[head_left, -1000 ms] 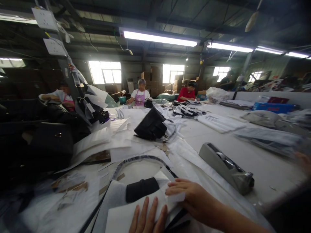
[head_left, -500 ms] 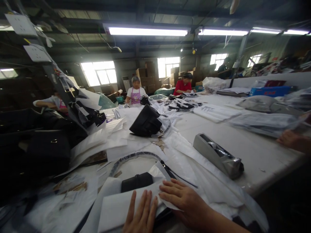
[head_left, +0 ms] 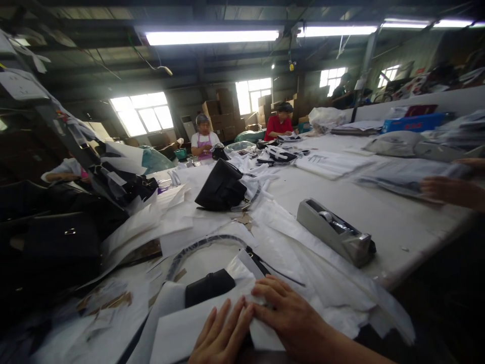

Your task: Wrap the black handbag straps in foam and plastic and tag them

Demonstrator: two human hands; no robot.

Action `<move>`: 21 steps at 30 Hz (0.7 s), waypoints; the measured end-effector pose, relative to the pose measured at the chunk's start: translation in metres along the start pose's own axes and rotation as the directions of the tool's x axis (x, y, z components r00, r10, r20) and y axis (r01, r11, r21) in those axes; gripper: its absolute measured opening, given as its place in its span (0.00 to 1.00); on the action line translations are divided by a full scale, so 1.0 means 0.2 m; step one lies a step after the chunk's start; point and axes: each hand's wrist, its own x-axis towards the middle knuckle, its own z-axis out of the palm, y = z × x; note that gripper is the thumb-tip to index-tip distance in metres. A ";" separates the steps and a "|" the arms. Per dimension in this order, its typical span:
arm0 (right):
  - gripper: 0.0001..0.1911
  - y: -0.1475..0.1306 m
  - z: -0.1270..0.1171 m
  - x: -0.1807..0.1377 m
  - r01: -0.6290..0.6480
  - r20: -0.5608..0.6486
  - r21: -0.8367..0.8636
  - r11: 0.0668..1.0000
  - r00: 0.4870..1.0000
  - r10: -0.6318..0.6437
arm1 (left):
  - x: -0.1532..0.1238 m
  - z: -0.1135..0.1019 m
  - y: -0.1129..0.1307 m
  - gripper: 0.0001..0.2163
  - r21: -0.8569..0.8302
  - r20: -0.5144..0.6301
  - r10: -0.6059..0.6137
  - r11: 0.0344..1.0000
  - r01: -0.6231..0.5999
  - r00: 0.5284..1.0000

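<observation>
Nowhere legible writing near hands point(head_left: 261, 323)

blue box point(head_left: 411, 123): red print along its side, too blurred to read
white bags point(head_left: 329, 164): dark marks on the top one, too small to read
hanging tags point(head_left: 20, 86): faint marks, not legible
readable text: none anywhere in view
</observation>
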 end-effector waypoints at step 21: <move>0.08 -0.07 0.17 -0.35 0.129 -0.217 -0.014 0.992 0.968 -0.129 | 0.02 -0.03 -0.01 0.24 -0.043 -0.037 -0.019 0.999 0.017 0.999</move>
